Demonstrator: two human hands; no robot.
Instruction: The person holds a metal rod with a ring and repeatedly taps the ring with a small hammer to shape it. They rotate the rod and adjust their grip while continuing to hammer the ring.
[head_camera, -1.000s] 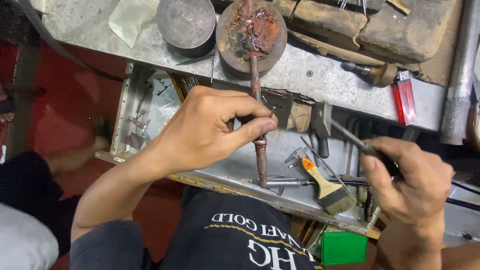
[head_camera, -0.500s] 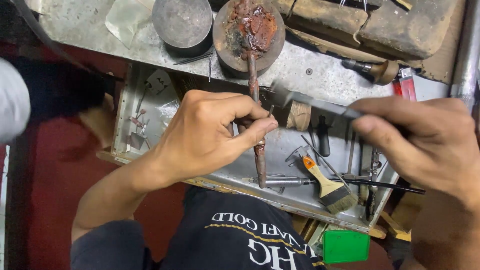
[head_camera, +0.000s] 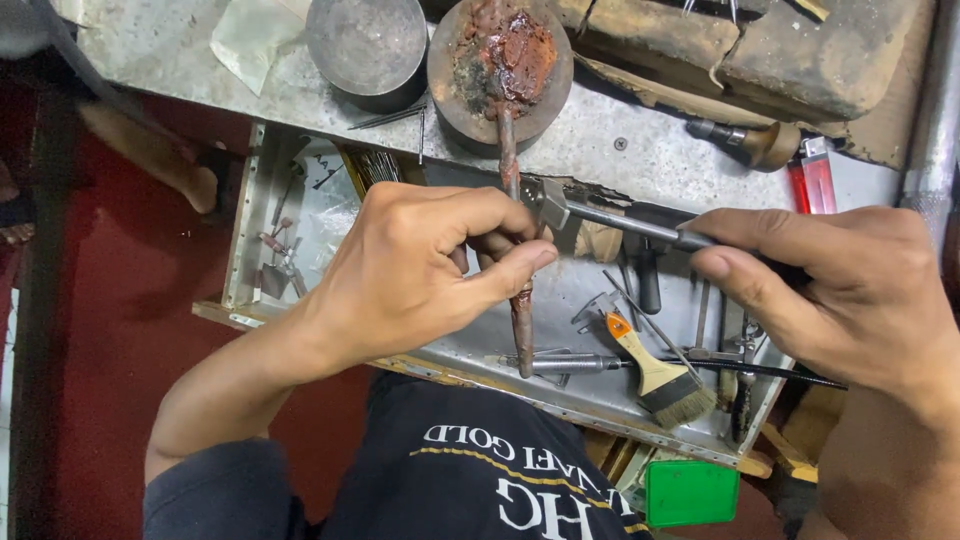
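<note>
Head view: your right hand (head_camera: 850, 290) has swung up from beside the brush (head_camera: 660, 375) and now pinches a small hammer (head_camera: 610, 215), its head just beside the rusty rod (head_camera: 515, 250). Your left hand (head_camera: 420, 265) stays closed around that rod, which runs from the red-caked round block (head_camera: 500, 65) down over the metal tray (head_camera: 600, 400).
</note>
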